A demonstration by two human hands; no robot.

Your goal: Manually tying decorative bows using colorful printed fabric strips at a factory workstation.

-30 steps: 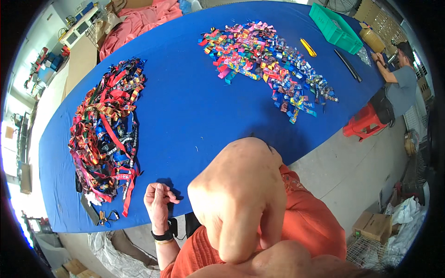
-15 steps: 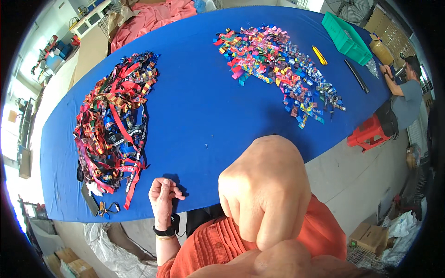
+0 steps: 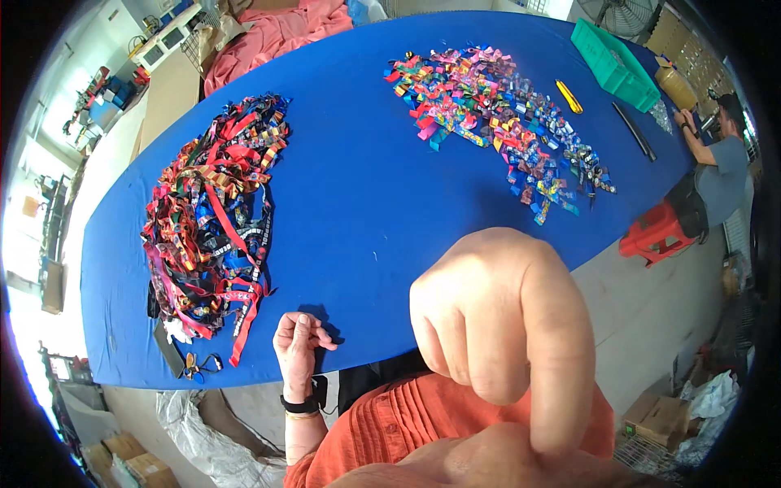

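My right hand [image 3: 504, 313] is raised close in front of me, large in the head view. Its fingers are folded in and the index finger reaches down toward the lower edge. The palm side is hidden, so I cannot see whether anything is inside. My left hand [image 3: 303, 337] rests at the near edge of the blue-covered table [image 3: 350, 203], loosely curled, thumb against the fingers, with nothing visible in it. To its left lies a heap of printed lanyards [image 3: 215, 220], mostly red and black. Beyond my right hand spreads a pile of short, multicoloured ribbon pieces [image 3: 496, 122].
A yellow cutter [image 3: 569, 97] and a black rod [image 3: 634, 132] lie near a green crate [image 3: 614, 65] at the far right. Another person [image 3: 720, 171] sits by that end, near a red stool [image 3: 663, 232]. Small keyring-like pieces [image 3: 195, 368] lie beside the lanyards.
My right hand has shifted slightly right, and its index finger now stands out straighter from the folded fingers. The whole scene sits a little further right; my left hand keeps its place on the table.
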